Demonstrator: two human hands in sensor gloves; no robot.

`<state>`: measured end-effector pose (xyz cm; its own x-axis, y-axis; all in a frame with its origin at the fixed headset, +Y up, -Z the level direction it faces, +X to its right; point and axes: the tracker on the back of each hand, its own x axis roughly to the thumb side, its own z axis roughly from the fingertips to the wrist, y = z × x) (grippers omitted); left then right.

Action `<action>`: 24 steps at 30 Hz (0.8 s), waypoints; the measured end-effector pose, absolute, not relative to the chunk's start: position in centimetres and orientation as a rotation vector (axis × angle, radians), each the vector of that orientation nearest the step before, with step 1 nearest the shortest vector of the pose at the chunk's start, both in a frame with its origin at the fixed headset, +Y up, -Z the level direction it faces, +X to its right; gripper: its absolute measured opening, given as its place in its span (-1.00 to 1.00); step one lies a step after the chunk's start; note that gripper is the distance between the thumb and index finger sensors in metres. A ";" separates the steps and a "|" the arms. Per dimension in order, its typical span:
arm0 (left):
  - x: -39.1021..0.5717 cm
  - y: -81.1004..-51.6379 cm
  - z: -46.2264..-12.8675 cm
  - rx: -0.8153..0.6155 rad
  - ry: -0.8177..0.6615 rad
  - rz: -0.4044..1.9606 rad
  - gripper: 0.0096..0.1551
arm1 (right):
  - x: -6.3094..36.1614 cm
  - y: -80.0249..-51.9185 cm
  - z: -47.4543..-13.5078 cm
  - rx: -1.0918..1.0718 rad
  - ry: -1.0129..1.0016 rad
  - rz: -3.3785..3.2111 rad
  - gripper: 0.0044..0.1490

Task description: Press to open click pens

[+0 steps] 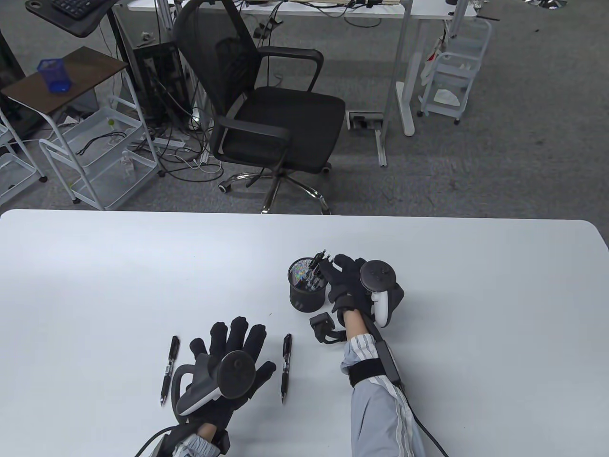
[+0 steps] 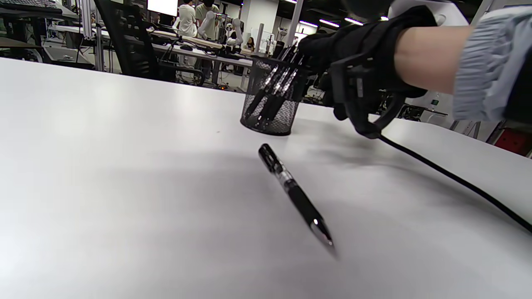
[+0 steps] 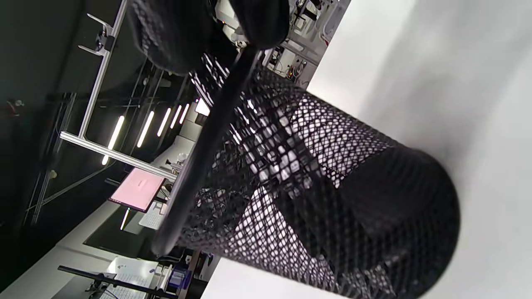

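Pen (image 1: 168, 369) lying flat on white surface (image 1: 95, 285), far left, tip toward the near edge. Just right of it, left hand (image 1: 233, 354), palm down, fingers straight and spread, holding nothing, tracker on its back. Second pen (image 1: 286, 361) just right of that hand, roughly parallel to the first, apart from the fingers; seen close in left wrist view as a black click pen (image 2: 296, 195) with clear mid-section and metal tip pointing toward the camera. Further right and farther back, black mesh cup (image 1: 307, 285) standing upright, several more pens (image 1: 315, 271) leaning inside toward its right rim; same cup (image 2: 272, 99) in left wrist view with pens slanting up to the right. Right hand (image 1: 349, 285) beside the cup's right side, fingers curled at the tops of the pens sticking out of it, tracker on its back, striped sleeve (image 1: 380, 400) and cable trailing to the near edge. In right wrist view, cup (image 3: 332, 207) filling the frame, a dark pen barrel (image 3: 208, 145) running up to the gloved fingertips (image 3: 262, 20) at the top edge, apparently pinched there, though the exact grip blurred. Beyond the surface, black chair (image 1: 266, 95) on grey carpet, white carts at left and right.
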<state>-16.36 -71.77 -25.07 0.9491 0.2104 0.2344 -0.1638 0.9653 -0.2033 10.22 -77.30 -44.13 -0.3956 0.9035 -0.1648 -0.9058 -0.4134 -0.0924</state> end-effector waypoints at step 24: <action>-16.4 -71.7 -25.2 -0.203 -0.252 0.188 -0.14 | 10.0 -78.1 -44.8 -0.194 0.002 1.883 -0.31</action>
<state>-16.37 -71.72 -25.18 0.9511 0.2091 0.2275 -0.1585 0.9621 -0.2218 10.02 -78.10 -44.78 -0.3026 0.9435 -0.1353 -0.9438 -0.3164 -0.0954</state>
